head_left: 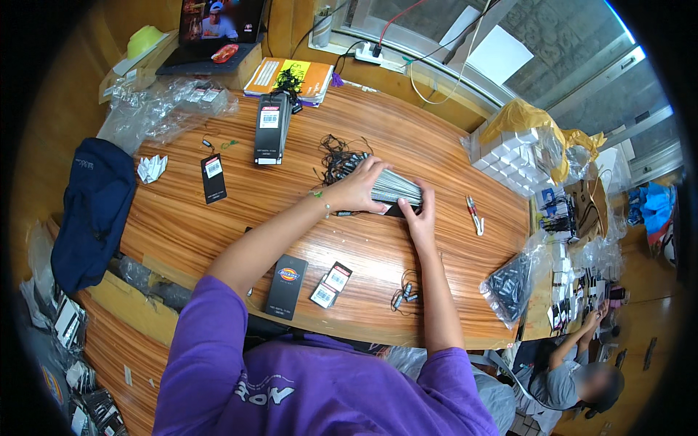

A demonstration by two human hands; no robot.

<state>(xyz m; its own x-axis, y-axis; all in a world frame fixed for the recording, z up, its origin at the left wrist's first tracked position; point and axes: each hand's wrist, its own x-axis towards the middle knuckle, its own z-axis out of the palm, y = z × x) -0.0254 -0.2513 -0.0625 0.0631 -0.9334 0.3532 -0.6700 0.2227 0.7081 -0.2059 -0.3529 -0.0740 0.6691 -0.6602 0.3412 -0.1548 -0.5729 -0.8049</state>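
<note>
Tags (395, 187) left of the boxes (511, 158) look light, stiff and slippery to me; half-curled left hand (354, 190) and right hand (421, 219) hold both ends, the best spots.

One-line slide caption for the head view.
Left fingers and right fingers hold a thick stack of pale-edged rectangular card tags at a brown striped wood-grain table.

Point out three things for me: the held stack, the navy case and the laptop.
Held stack (396, 187): head view, on the pale tag edges showing between the hands.
Navy case (93, 211): head view, middle of its upper side.
Laptop (218, 25): head view, on its lit screen.
</note>
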